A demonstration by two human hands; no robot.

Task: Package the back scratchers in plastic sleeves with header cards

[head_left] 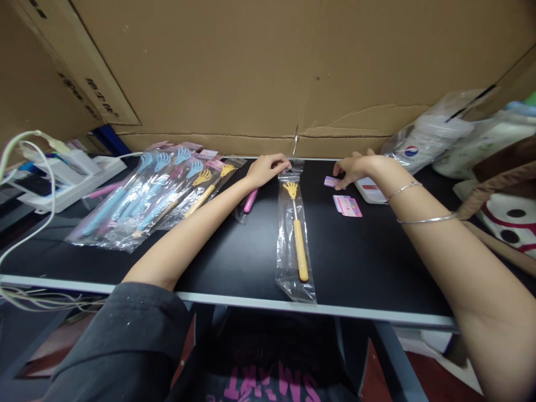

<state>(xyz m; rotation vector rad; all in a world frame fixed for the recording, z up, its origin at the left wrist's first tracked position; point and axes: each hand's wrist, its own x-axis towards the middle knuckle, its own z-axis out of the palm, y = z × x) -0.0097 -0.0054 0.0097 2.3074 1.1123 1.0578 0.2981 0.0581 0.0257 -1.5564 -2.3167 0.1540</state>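
A yellow hand-shaped back scratcher lies in a clear plastic bag on the black table in front of me. My left hand has its fingers closed on the top edge of that bag. To the right, my right hand has thumb and fingertips at a small purple card, pinching its edge. Nearer to me lie several pink and purple printed cards, overlapping one another. A pink handle in a clear bag shows just below my left hand; its far end is hidden.
Bagged blue and yellow back scratchers lie heaped on the left, beside a white power strip with cables. A white box, a bagged Pepsi cup and a fabric bag stand right. Cardboard walls the back.
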